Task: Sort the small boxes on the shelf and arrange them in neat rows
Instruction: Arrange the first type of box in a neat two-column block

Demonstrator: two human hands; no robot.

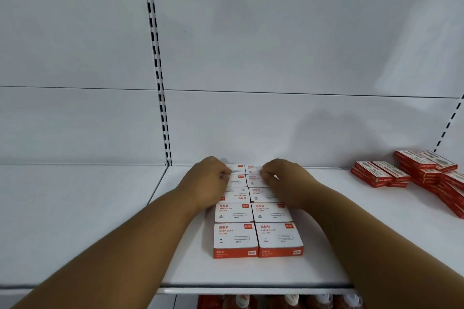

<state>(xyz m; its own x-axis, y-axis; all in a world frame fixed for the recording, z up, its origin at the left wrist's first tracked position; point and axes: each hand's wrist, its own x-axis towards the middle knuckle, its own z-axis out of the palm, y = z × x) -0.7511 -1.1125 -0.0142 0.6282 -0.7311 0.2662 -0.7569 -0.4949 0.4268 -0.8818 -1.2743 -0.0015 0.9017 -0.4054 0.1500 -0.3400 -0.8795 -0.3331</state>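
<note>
Several small white-and-red paper clip boxes lie flat on the white shelf in two straight columns running from the front toward the back panel. My left hand rests over the left column near the back, its fingers curled down onto a rear box. My right hand lies over the right column at the same depth, fingers curled onto the rear box there. Both forearms reach in from the front and hide the outer edges of the middle boxes. Whether the fingers pinch the boxes or only press them is unclear.
A loose pile of red staple boxes sits at the shelf's right end against the back panel. A slotted upright divides the back wall left of the boxes. Red-capped bottles show on the shelf below.
</note>
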